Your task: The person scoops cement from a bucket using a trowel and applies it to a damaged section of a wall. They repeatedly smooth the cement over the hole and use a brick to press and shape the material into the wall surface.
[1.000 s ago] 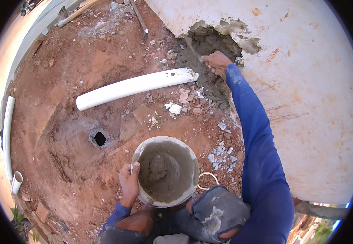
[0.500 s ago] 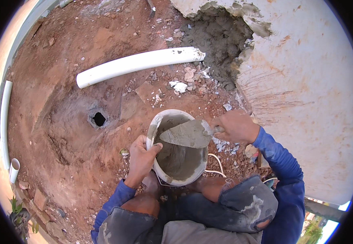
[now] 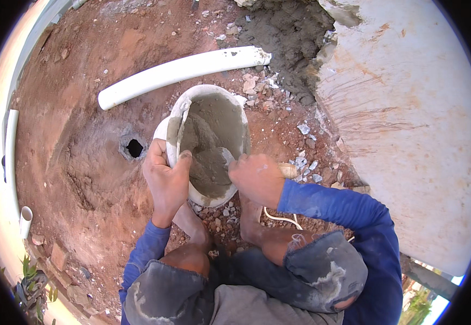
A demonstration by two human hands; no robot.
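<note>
A white bucket, its inside coated with wet grey mortar, is tilted in front of my knees. My left hand grips its left rim, thumb over the edge and fingers behind the outer wall. Closed round the handle of a trowel, my right hand is at the bucket's right rim. The trowel's blade reaches down into the mortar and is partly hidden by it. The wooden end of the handle sticks out to the right of my fist.
Beyond the bucket a white pipe lies across red soil. Wet mortar fills the broken edge of a pale wall. A small dark hole opens in the ground at left. Rubble is scattered by the pipe.
The bucket has been lifted and tipped, moving up and left in view. The trowel, held above the bucket before, has gone down into the mortar with my right hand.
</note>
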